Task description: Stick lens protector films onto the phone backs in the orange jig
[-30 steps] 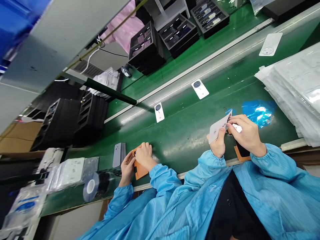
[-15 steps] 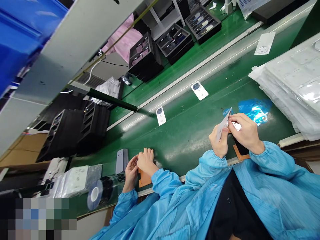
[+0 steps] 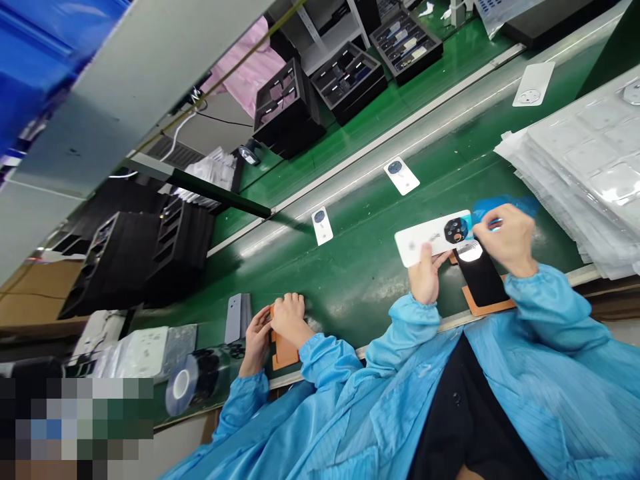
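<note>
My left hand (image 3: 425, 275) holds a white phone back cover (image 3: 425, 241) by its lower edge, flat and face up, with its round black camera ring (image 3: 456, 230) showing. My right hand (image 3: 506, 239) is closed in a pinch just right of the camera end, on a bit of blue film (image 3: 493, 223). Under both hands an orange jig with a black pad (image 3: 483, 288) lies at the green bench's near edge. More crumpled blue film (image 3: 505, 202) lies behind my right hand.
White covers (image 3: 401, 176) (image 3: 321, 225) (image 3: 533, 85) lie spaced along the green conveyor belt (image 3: 370, 220). Clear plastic trays (image 3: 590, 153) are stacked at right. Black trays (image 3: 285, 100) stand behind the belt. A co-worker's hands (image 3: 283, 319) press on another orange jig (image 3: 284, 351) at left, near a tape roll (image 3: 183, 385).
The cover has turned from edge-on to flat, face up, showing the camera ring. My right hand has pulled away to the right. The co-worker's hands have stayed on their jig.
</note>
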### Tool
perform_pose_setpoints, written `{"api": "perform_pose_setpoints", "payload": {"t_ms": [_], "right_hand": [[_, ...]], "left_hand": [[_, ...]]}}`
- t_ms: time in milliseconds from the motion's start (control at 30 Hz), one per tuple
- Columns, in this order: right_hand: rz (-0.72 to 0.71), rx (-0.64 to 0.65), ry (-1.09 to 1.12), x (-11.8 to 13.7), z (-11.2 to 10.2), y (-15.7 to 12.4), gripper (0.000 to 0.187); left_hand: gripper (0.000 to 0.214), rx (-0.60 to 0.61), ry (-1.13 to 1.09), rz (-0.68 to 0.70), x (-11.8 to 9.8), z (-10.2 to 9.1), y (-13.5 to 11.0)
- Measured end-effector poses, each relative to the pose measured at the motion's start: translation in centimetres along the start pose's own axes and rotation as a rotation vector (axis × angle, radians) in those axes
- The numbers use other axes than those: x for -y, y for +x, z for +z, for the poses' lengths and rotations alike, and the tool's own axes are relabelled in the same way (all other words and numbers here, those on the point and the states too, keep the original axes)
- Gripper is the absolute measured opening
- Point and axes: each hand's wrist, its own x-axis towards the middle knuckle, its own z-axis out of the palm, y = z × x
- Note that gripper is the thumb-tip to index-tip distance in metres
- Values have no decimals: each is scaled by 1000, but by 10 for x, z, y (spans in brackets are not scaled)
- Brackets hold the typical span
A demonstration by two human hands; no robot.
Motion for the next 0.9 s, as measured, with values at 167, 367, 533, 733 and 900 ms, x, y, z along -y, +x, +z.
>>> {"api": "perform_pose_setpoints", "payload": {"t_ms": [167, 367, 533, 733, 900], "right_hand": [[-186, -13, -87, -96, -6, 20, 44], [-1, 320, -290, -77, -47, 20, 25], [-189, 544, -213, -23, -76, -2, 35], [-589, 639, -99, -17, -82, -41, 49], [-652, 584, -136, -23, -80, -47, 57]], "left_hand": [[53, -35, -20, 0, -13, -21, 13], [38, 510, 835, 554, -7, -35, 2], [43, 735, 1489, 916, 9, -27, -7], [42, 721, 1767, 1041, 21, -9, -20], [42, 715, 1830, 1025, 18, -2, -24]]}}
